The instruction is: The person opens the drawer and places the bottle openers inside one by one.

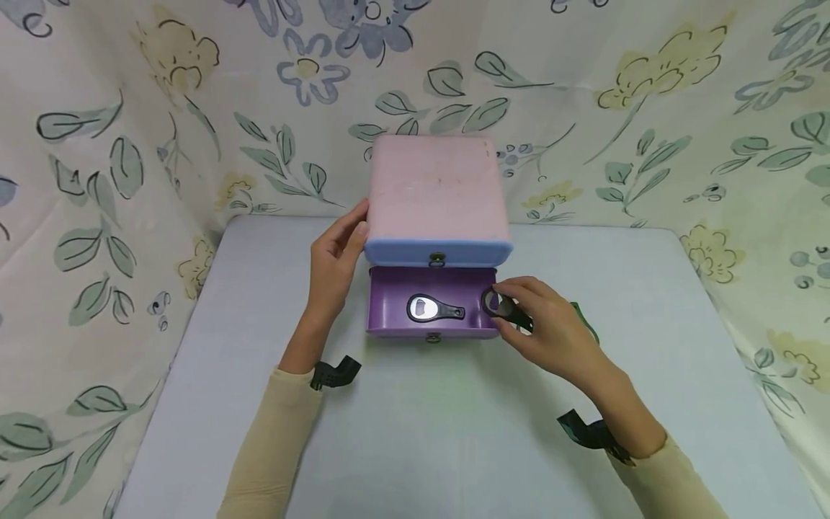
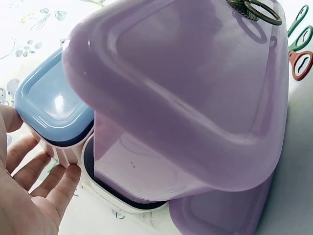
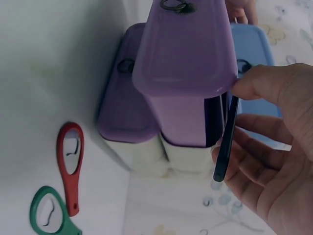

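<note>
A small drawer cabinet with a pink top [image 1: 437,187] has its purple drawer [image 1: 389,299] pulled out below a blue drawer [image 1: 402,252]. A black bottle opener [image 1: 450,311] with a metal plate lies in the purple drawer. My right hand [image 1: 551,324] pinches another black bottle opener [image 3: 226,147] at the drawer's right wall, its round head over the edge; in the right wrist view it appears edge-on. My left hand [image 1: 333,259] rests against the cabinet's left side, with fingertips along the blue drawer's edge in the left wrist view.
Beside the cabinet on the right, a red bottle opener [image 3: 68,188] and a green bottle opener [image 3: 51,213] lie on the white table [image 1: 428,432]; my right hand mostly hides them in the head view. Another purple drawer [image 3: 117,110] sits under the pulled-out one. Flowered cloth [image 1: 551,144] hangs behind.
</note>
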The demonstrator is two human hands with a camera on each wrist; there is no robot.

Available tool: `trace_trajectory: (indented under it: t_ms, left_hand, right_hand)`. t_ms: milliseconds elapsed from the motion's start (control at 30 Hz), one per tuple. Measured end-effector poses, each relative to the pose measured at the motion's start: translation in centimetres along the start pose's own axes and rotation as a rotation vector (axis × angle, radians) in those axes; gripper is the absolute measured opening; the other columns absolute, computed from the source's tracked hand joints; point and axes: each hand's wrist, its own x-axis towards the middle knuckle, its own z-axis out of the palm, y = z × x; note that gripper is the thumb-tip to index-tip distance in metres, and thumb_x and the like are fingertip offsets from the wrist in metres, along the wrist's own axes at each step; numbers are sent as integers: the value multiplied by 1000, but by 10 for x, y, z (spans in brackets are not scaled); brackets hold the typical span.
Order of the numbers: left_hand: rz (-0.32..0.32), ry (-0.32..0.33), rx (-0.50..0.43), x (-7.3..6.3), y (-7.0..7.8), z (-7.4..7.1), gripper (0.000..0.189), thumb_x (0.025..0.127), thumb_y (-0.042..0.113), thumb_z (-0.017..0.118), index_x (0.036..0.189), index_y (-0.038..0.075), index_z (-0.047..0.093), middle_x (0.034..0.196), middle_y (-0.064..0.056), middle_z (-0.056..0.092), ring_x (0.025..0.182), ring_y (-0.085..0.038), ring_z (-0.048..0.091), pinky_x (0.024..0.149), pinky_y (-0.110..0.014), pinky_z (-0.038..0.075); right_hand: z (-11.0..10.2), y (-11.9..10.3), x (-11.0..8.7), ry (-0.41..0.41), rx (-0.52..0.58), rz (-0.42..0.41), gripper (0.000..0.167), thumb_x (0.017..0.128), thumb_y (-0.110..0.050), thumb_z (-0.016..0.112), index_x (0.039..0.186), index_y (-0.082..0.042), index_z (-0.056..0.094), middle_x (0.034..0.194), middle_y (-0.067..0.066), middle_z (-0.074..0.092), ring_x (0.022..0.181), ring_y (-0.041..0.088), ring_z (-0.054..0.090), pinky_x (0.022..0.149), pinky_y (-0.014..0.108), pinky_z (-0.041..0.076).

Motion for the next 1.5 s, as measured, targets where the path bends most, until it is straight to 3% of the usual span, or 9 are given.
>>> trace_trajectory:
  t_ms: [233,433,633,833,1200,1500]
  left_hand:
    - [-8,3,1,-1,0,0,40,109,18,58,149,15,62,152,-2,64,143,-14,59,126,-35,42]
    - [-16,5,9,-2,2,1,40,109,17,58,149,14,62,153,-2,64,142,-14,59,127,-36,42]
    - [-15,3,3,-2,2,2,40,109,17,58,149,14,62,153,-3,64,142,-14,59,126,-36,42]
    - [-12,8,4,-2,1,0,40,109,19,58,148,16,63,152,0,64,142,-13,60,126,-34,43]
    - [-5,12,-12,-1,0,-2,40,109,18,59,148,15,63,152,-2,64,142,-15,60,124,-33,44]
    - [11,4,-27,2,-1,1,39,108,17,59,147,13,63,151,-4,65,141,-15,60,123,-32,45]
  right_hand:
    - [-1,-13,17,-84,-24,-38,47,91,-20,83,133,-5,70,134,10,69,120,25,68,94,44,63]
    - [-2,-19,32,-166,-36,-99,47,93,-24,82,134,-6,69,134,8,69,124,25,67,103,45,60]
    - [-7,-17,49,-272,-30,-167,44,95,-21,79,134,-6,69,136,6,69,129,25,66,106,44,59]
    - [-7,-19,62,-359,-56,-202,44,96,-20,78,137,-8,69,138,6,68,128,24,67,101,42,61]
    - [2,-29,83,-451,-72,-294,34,95,-14,78,127,-9,73,132,5,71,125,22,67,103,40,60]
    - [9,-34,90,-463,-66,-295,35,94,-16,80,127,-10,73,131,5,72,122,20,69,104,39,59]
